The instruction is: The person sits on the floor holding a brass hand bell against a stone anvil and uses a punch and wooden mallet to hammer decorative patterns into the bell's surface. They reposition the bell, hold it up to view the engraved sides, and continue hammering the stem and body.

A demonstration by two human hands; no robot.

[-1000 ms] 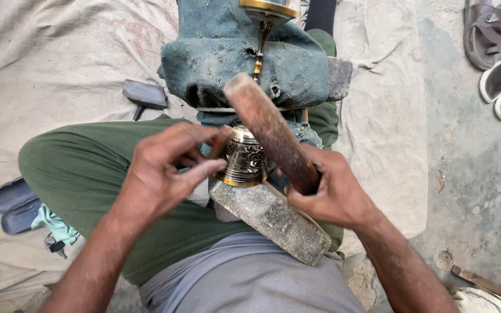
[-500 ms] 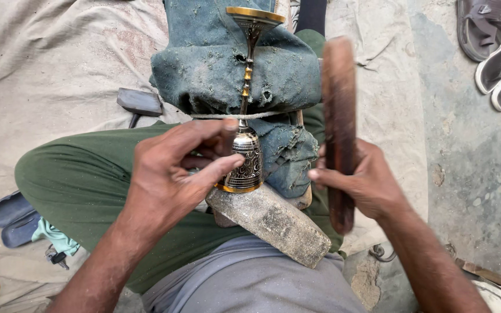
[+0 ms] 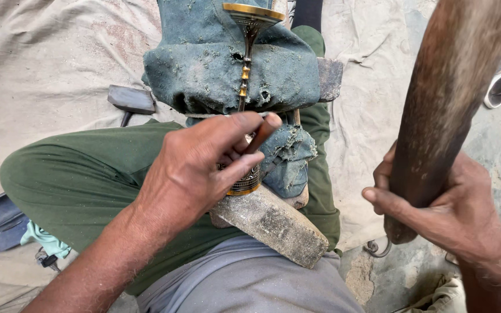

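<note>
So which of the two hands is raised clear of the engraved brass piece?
The right hand, gripping the brown wooden club; the left hand rests on the brass piece.

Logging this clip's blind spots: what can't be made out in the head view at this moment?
- Engraved brass piece: mostly covered by the left hand.
- Small rod in the left fingers: its lower end is hidden behind them.
- Wooden club in the right hand: its top is cut off by the frame edge.
- Brass stem: its upper rim is cropped at the top.
</note>
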